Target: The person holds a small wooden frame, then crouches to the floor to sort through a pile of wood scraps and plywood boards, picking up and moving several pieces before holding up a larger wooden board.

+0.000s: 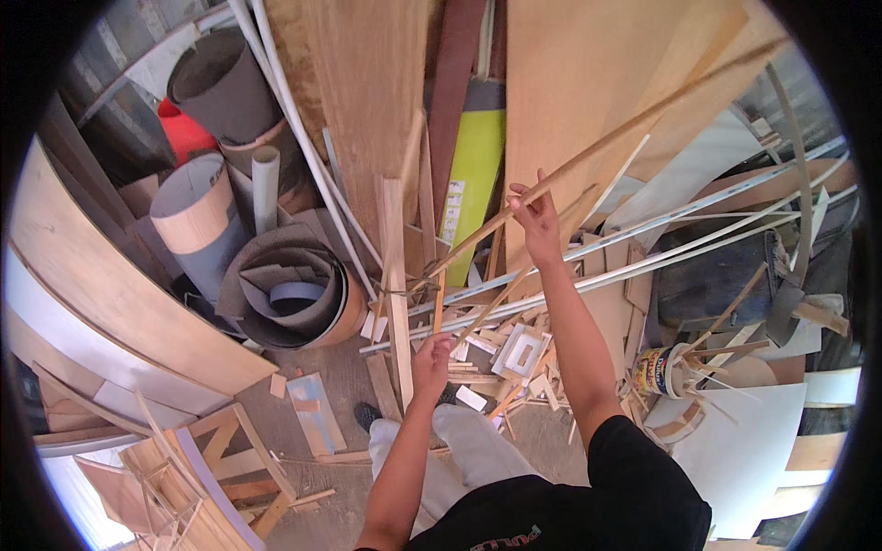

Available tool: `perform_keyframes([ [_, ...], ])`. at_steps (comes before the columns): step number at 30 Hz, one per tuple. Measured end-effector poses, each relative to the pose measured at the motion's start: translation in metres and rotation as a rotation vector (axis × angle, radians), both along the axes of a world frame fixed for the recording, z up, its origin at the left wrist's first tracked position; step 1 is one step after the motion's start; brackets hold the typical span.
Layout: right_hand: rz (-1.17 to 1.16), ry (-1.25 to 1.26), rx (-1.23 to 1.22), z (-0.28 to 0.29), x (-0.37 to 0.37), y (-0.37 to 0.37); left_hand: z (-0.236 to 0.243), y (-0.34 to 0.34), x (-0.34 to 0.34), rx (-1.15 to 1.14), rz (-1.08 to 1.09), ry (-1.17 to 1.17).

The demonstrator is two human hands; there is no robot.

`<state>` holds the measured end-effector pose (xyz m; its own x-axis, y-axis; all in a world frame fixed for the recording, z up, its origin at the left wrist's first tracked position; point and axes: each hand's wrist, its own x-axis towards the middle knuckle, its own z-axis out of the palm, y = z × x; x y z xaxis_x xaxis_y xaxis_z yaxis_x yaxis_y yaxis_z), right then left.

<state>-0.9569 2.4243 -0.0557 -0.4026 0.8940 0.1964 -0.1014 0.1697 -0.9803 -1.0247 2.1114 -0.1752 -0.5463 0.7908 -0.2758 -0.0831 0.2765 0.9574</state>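
Observation:
My right hand (pixel 537 220) is raised in the middle, its thumb and fingers closed on a long wooden strip (pixel 634 124). That strip slants from the upper right down toward an upright pale wooden post (pixel 395 275). Lower down, my left hand (pixel 430 367) is closed beside the post, its fingertips at the lower end of a thinner wooden strip (pixel 493 306). This thinner strip slopes up toward my right forearm and passes behind it. A cord-like tie (pixel 424 278) shows where the long strip meets the post.
Tall wooden boards (pixel 588 101) and a lime-green panel (pixel 476 174) lean at the back. Rolled grey sheets (pixel 289 280) stand left. White pipes (pixel 643 266) cross to the right. Wood offcuts (pixel 542 381) litter the floor near my feet. A paint tin (pixel 657 372) holds sticks.

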Motion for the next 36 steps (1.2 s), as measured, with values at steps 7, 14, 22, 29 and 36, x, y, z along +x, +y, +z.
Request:
perform_keyframes([
  [7, 0.073, 0.117, 0.187, 0.129, 0.038, -0.022, 0.091, 0.019, 0.002, 0.126, 0.008, -0.068],
  [14, 0.039, 0.28, 0.318, 0.236, 0.061, -0.054, 0.134, 0.031, -0.005, 0.258, 0.01, 0.123],
  [22, 0.08, 0.654, 0.309, 0.315, 0.083, -0.11, 0.157, 0.066, -0.002, 0.404, -0.117, 0.046],
  [29, 0.169, 0.767, 0.189, 0.342, 0.114, -0.148, 0.206, 0.043, 0.029, 0.518, -0.169, 0.627],
  [36, 0.153, 0.82, 0.174, 0.365, 0.147, -0.154, 0.199, -0.001, 0.013, 0.213, -0.349, 0.576],
])
